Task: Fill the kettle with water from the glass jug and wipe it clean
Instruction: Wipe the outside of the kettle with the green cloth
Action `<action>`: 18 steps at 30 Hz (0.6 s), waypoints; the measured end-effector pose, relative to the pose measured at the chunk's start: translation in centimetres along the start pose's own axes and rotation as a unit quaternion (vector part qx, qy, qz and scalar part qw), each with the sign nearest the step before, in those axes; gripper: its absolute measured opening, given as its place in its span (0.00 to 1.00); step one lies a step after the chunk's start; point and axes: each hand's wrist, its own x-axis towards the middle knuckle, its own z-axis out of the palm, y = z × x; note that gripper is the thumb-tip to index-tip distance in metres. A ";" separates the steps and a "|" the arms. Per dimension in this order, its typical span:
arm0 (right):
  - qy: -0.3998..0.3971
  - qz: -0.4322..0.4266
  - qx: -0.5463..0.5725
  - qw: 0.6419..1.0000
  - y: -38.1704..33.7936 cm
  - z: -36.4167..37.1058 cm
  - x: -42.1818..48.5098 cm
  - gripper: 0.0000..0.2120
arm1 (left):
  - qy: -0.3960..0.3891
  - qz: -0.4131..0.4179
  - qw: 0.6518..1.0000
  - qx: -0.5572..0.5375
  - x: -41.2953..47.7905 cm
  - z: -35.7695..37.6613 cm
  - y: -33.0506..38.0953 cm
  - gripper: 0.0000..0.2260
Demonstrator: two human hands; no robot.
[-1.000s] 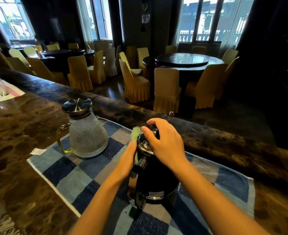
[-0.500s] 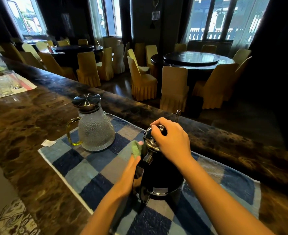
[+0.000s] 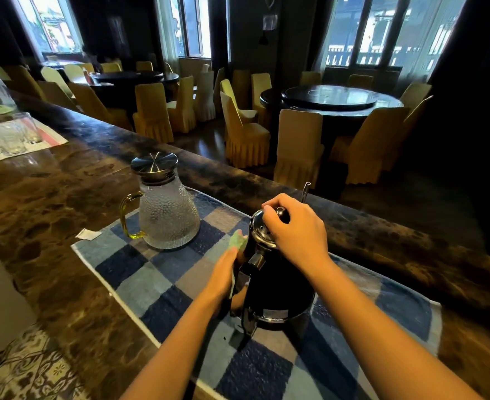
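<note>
A black kettle (image 3: 278,287) with a steel lid stands on a blue checked towel (image 3: 157,281) on the marble counter. My right hand (image 3: 295,229) grips the knob on the kettle's lid from above. My left hand (image 3: 223,275) presses a green cloth (image 3: 238,241) against the kettle's left side, beside its handle. The textured glass jug (image 3: 167,215), with a yellow handle and a steel lid on it, stands upright on the towel to the left of the kettle, apart from both hands.
Several drinking glasses (image 3: 7,137) stand on a mat at the counter's far left. A scrap of paper (image 3: 87,233) lies by the towel's left corner. Beyond the counter's far edge (image 3: 238,180) are round tables and yellow-covered chairs.
My left hand with the green cloth has slid down the kettle's left side. My right hand has stayed on the lid knob. The camera has shifted, so everything sits further right.
</note>
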 end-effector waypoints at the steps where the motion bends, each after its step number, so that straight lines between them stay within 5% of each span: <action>1: -0.002 0.001 -0.001 1.000 0.0 0.0 0.0 0.07 | 0.007 0.018 1.000 -0.012 -1.2 -0.2 -0.3 0.19; 7: -0.007 0.009 0.002 1.000 0.0 -0.2 0.4 0.07 | -0.039 0.119 0.990 -0.067 -8.7 1.8 -0.1 0.23; 10: -0.015 0.008 0.004 1.000 0.1 -0.5 0.2 0.07 | 0.008 0.171 0.983 0.071 -10.1 3.5 -0.4 0.21; 13: -0.009 0.010 0.003 1.000 0.1 -0.4 0.1 0.07 | 0.118 0.197 0.939 0.255 -11.7 5.2 -1.8 0.27; 18: -0.002 0.012 -0.003 1.000 0.0 -0.3 -0.1 0.08 | 0.190 0.283 0.888 0.309 -10.5 5.6 -3.9 0.28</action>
